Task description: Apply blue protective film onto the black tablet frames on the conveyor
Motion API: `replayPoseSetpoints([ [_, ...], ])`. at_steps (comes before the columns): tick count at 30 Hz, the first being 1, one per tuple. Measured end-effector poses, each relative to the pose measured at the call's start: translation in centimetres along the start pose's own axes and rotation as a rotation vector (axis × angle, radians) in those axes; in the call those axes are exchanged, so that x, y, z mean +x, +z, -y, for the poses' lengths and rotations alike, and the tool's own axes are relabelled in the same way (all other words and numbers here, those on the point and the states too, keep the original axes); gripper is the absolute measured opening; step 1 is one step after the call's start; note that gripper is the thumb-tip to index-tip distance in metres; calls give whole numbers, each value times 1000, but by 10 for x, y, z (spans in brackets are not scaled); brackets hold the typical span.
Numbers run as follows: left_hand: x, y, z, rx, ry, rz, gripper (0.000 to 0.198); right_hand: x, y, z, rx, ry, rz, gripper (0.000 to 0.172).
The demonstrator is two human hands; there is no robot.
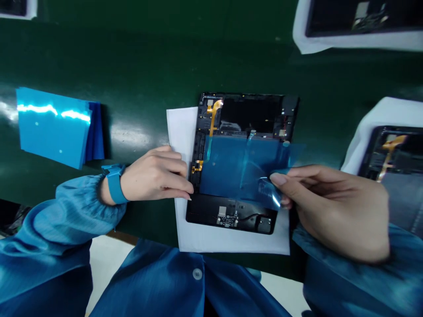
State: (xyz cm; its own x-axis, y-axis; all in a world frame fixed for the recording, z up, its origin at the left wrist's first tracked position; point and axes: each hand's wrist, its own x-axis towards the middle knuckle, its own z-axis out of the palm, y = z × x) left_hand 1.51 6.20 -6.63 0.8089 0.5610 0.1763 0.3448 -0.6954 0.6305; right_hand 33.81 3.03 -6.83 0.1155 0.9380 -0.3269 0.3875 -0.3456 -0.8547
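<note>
Over green work surface (145, 66), pinching blue film (224, 167) by edge with right hand (340, 207), thumb uppermost, above open tablet (244, 114), with left hand (153, 174) knuckles-up at tablet's left edge, its grip indeterminable.

Left grip (155, 176) palm-down, loosely curled, right grip (337, 207) pinched together, thumb (291, 185) uppermost

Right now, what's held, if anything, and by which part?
Right hand pinches the blue film by its right edge. Left hand is at the left edge of the tablet; whether it grips is unclear.
</note>
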Motion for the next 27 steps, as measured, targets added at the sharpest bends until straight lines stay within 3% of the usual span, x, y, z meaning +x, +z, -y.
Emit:
replayPoseSetpoints([
  [22, 0, -1, 1, 6, 21, -17, 16, 1, 0, 6, 13, 0, 53, 27],
  [27, -2, 0, -2, -10, -26, -67, 30, 4, 7, 6, 266, -12, 66, 33],
])
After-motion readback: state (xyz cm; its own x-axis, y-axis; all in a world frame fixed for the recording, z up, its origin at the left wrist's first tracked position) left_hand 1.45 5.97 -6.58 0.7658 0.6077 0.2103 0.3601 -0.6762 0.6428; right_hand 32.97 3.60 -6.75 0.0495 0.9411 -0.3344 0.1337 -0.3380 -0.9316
